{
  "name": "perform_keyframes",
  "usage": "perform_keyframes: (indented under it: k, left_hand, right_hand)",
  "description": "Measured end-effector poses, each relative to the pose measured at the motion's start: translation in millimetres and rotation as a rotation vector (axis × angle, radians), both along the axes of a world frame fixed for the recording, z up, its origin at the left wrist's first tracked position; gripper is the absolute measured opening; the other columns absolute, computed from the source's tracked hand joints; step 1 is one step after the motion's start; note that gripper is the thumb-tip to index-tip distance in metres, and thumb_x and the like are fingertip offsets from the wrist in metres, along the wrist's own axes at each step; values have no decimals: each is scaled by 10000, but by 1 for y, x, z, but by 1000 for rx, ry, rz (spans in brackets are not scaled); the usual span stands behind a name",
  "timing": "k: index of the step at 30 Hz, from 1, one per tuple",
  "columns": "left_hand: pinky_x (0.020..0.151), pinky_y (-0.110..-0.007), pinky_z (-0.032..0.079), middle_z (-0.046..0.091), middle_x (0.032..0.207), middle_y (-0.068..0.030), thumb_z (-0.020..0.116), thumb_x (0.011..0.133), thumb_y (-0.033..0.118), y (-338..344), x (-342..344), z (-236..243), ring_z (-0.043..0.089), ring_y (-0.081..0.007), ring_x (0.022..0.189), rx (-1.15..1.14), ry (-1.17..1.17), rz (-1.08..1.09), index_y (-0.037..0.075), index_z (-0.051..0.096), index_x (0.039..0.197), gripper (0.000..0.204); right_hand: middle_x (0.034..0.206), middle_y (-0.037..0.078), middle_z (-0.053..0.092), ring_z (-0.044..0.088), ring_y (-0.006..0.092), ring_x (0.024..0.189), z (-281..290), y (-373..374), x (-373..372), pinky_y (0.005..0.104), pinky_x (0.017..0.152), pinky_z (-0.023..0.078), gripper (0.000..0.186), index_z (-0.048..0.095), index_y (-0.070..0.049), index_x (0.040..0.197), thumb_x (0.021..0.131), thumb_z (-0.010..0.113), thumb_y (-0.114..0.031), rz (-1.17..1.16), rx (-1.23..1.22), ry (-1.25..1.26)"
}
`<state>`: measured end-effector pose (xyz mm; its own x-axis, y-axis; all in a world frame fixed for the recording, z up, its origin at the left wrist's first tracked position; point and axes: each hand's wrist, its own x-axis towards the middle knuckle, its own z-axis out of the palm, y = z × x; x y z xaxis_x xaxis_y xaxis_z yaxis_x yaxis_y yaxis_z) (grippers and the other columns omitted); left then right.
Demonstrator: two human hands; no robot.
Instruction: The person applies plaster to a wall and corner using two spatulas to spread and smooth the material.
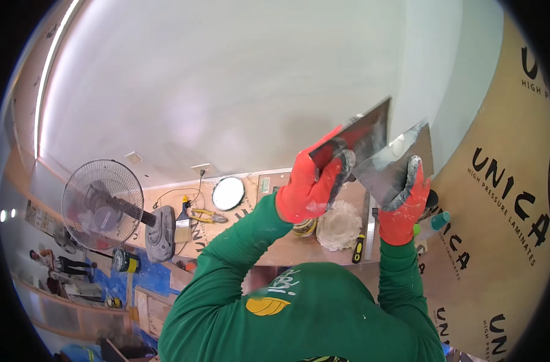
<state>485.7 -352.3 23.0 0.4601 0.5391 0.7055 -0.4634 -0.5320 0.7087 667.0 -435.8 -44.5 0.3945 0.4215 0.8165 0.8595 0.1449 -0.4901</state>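
My left hand [305,187] in a red glove is closed on a wide steel putty blade [365,130], held tilted up in front of the wall. My right hand [407,205], also gloved, grips a second steel blade [377,175] with white compound [397,145] on it, just right of the first. Below them on the counter [249,238] are a crumpled off-white mass [338,226], a yellow-black handled tool [359,247], a metal straightedge [368,211], a partly hidden can [305,229] and a clear bottle with teal cap [435,223].
A pale wall [238,90] rises ahead, with printed board [486,229] at right. A standing fan [103,205], paintbrush [183,226], pliers [209,216] and white-topped round container [228,193] are at left. Another person [63,262] is in the background, lower left.
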Motion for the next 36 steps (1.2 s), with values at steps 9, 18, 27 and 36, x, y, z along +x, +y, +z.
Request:
perform_keyframes:
  k: [9,18,27,36]
  left_hand:
    - [662,-368,527,644,1064,-141,640,845,69,37,-110,38,649,-319,792,671,643,268,67,546,1300,465]
    - [861,-400,499,665,1039,-216,420,987,234,290,-480,13,652,-358,925,576,935,2054,-17,417,1386,472]
    - [894,-420,478,664,1111,-210,501,934,310,360,-523,59,642,-380,987,19,579,1889,37,395,1420,568]
    - [868,-442,487,624,1086,-205,544,894,306,330,-356,42,620,-366,981,80,558,1645,36,451,1386,569]
  right_hand:
    - [1351,180,491,501,301,1232,42,30,-44,385,1038,406,654,418,42,1385,823,719,-106,-30,279,11]
    - [1310,203,525,525,329,1217,18,56,-87,394,1069,400,701,432,40,1375,790,775,-137,112,206,20]
    - [1331,211,525,510,334,1219,4,78,-105,400,1019,451,771,427,61,1364,754,816,-205,104,107,-20]
    - [1330,215,544,507,350,1235,7,74,-70,407,1041,413,803,409,73,1377,755,816,-233,-6,-53,-178]
